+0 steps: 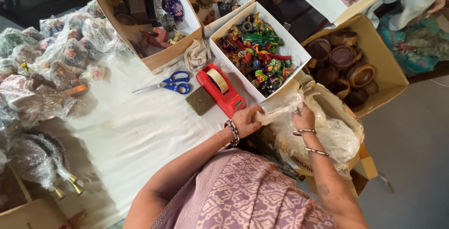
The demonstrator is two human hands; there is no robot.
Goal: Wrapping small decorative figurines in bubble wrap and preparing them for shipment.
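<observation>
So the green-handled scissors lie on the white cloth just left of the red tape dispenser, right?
Not quite: the scissors have blue handles, not green, as the head view shows. They do lie on the white cloth, just left of the red tape dispenser.

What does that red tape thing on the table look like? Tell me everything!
The red tape dispenser looks like shiny plastic, long and low, with a roll of pale tape standing in its middle. It lies slanted on the white table cover, one end pointing toward the person's left hand, close by it; whether they touch cannot be told. A small brown patterned box sits right against its side, blue-handled scissors lie nearby, and a white box of colourful trinkets stands just behind it.
</observation>
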